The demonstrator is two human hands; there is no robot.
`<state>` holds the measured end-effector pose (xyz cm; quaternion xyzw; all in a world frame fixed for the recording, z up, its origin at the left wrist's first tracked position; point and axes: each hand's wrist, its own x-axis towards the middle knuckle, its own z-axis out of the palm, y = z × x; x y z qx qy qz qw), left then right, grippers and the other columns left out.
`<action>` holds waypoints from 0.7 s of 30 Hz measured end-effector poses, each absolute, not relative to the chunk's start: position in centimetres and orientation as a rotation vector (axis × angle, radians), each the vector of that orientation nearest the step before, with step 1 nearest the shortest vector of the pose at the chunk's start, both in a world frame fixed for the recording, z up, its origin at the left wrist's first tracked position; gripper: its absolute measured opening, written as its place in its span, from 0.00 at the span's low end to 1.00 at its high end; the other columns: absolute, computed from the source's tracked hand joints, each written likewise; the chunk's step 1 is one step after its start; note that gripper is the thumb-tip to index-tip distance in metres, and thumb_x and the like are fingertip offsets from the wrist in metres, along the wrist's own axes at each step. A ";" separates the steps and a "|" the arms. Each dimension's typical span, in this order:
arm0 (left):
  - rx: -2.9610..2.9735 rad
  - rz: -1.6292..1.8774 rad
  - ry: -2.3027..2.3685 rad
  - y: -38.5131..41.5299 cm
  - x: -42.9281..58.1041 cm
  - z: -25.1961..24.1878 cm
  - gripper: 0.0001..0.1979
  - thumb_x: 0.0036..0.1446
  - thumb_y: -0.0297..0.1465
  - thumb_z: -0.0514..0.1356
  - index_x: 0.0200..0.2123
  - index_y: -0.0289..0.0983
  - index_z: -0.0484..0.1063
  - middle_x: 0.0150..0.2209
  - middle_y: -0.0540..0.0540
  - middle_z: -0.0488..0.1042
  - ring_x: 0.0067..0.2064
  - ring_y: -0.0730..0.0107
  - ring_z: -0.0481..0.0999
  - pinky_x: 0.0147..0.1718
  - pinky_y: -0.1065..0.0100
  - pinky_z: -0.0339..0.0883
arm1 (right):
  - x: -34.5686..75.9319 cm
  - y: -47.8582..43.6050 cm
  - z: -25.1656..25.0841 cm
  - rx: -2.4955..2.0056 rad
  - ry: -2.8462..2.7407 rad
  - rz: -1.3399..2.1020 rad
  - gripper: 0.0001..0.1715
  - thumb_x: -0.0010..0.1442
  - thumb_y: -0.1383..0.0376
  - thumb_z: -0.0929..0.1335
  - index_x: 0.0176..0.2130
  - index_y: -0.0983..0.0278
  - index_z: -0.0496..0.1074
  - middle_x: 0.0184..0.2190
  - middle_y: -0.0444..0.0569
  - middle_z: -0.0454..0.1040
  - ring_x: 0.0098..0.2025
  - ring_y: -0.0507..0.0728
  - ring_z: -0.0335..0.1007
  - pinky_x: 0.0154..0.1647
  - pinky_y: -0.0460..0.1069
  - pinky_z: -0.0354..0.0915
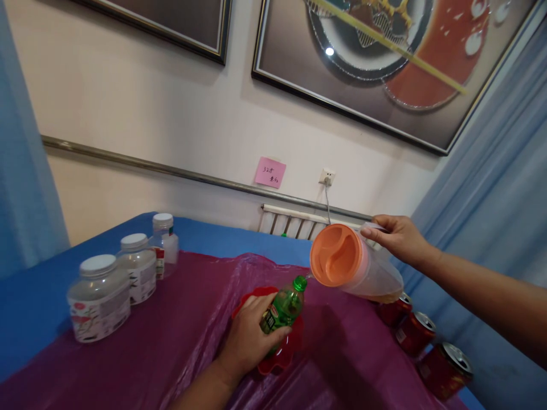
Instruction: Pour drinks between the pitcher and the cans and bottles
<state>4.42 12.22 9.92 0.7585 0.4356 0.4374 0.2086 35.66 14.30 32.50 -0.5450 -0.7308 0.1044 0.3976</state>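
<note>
green bottle (282, 310): mouth up, leaning right | jug (372, 272): near-level, top leftward | left fingers (258, 304) clamped on bottle, right fingers (387, 222) on jug

Head view (tilted sideways) faces the wall (192, 125) across a near table (222, 240).

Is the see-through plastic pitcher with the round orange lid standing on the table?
No, the fingers of the right hand hold the see-through plastic pitcher up in the air, tipped toward the green plastic bottle.
</note>
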 end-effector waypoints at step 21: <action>2.102 1.227 1.226 12.0 4.6 10.2 0.29 0.46 0.32 0.72 0.54 0.44 0.75 0.47 0.46 0.81 0.48 0.55 0.77 0.48 0.57 0.70 | 36.0 14.3 33.0 -1.395 -1.863 0.259 0.34 0.48 0.37 0.73 0.18 0.60 0.63 0.18 0.41 0.56 0.23 0.52 0.51 0.22 0.48 0.51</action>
